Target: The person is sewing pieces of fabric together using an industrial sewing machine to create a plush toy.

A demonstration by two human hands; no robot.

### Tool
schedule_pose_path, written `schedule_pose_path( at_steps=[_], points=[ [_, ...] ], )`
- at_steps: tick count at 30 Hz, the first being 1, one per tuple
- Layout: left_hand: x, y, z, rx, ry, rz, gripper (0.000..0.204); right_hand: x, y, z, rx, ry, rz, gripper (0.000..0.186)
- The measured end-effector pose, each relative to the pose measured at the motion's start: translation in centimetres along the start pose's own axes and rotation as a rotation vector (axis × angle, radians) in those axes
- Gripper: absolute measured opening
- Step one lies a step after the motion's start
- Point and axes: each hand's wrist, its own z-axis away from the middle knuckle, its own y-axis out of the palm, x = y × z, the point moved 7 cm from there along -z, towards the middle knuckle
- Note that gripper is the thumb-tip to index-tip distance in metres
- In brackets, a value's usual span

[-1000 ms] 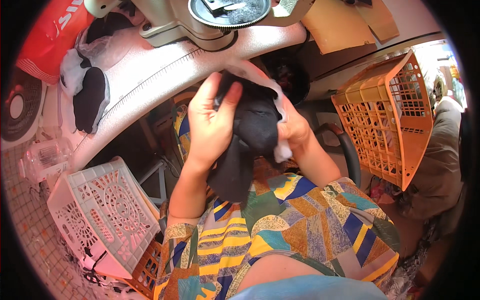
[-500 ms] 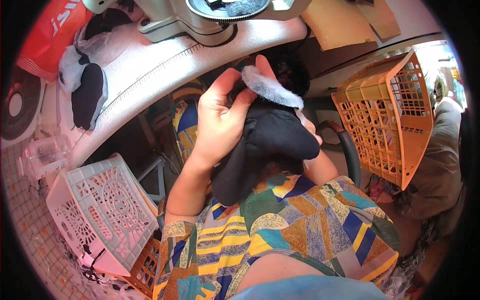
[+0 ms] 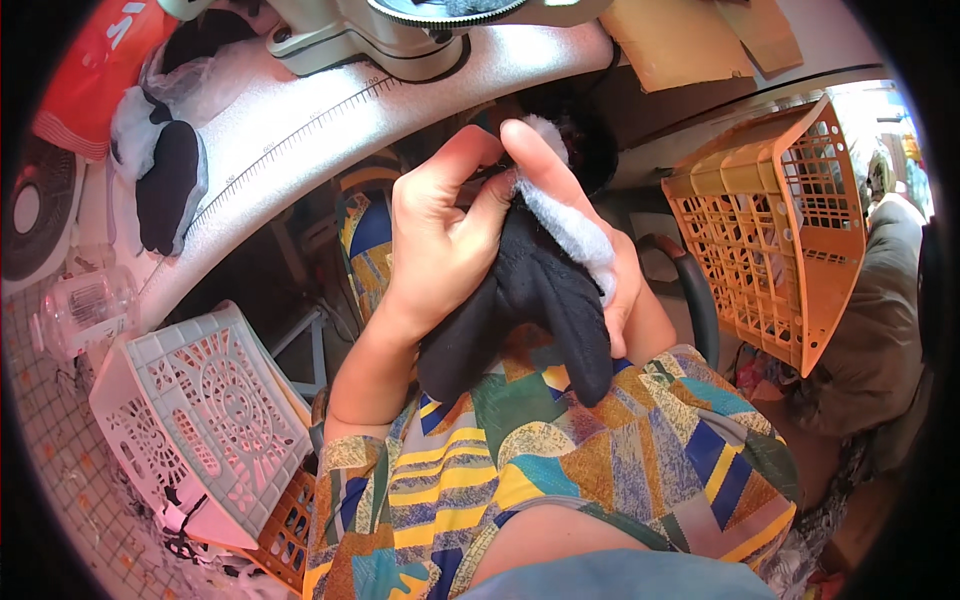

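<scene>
In front of my chest I hold a black cloth piece with a white fleecy side [image 3: 545, 275]. Its two long rounded black ends hang down toward my lap. My left hand [image 3: 440, 225] pinches the upper edge between thumb and fingertips. On the other side my right hand [image 3: 622, 285] is wrapped round the fleecy edge, its index finger pointing up beside the left fingertips. The fingertips of both hands meet at the top of the piece. On the table at the left lies a similar black piece with a pale fleecy edge [image 3: 170, 190].
A sewing machine [image 3: 370, 45] stands on the white table [image 3: 300, 145] marked with a ruler scale. At the left are a clear plastic jar [image 3: 85, 312], a grey basket [image 3: 215, 395] and a red bag [image 3: 100, 80]. An orange crate [image 3: 735, 235] stands tilted at the right.
The cloth piece has turned, so its fleecy edge now slopes down to the right and its right end hangs lower. My right hand has come round to the front of it.
</scene>
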Motion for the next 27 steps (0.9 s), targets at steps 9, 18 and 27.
schedule_pose_path(
  at_steps=[9, 18, 27],
  points=[
    [-1.4, -1.2, -0.2, -0.069, 0.055, 0.014, 0.007, -0.4, -0.3, -0.1, -0.376, 0.194, -0.222, 0.109],
    [-2.5, -2.3, 0.2, -0.175, 0.117, -0.117, 0.01, 0.4, -1.6, 0.6, -0.264, -0.013, 0.006, 0.13],
    [-3.7, -1.2, 0.8, -0.123, 0.115, 0.038, 0.008, -0.3, -2.3, 1.2, -0.491, 0.188, 0.021, 0.104]
  ],
)
